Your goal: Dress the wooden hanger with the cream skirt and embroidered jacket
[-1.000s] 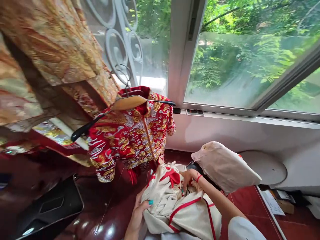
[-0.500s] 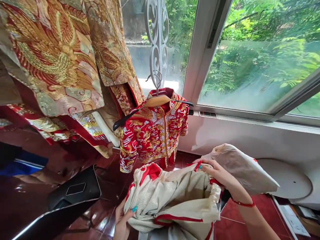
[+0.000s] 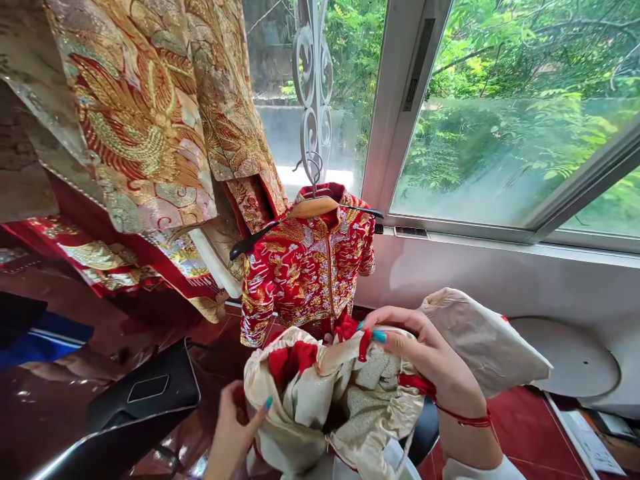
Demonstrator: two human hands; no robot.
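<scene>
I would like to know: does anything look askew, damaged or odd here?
The hanger looks odd: its black ends show outside the red jacket, over the shoulders, rather than inside. The cream cloth is bunched, without visible damage.

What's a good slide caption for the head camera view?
Left hand touching, right hand pinching gathered cream cloth before a hanging embroidered red jacket.

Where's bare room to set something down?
Red floor between the right hand and white papers; narrow windowsill right of the phone-like object. Crowded: left, hanging garments; centre, cream cloth close to the red jacket.
</scene>
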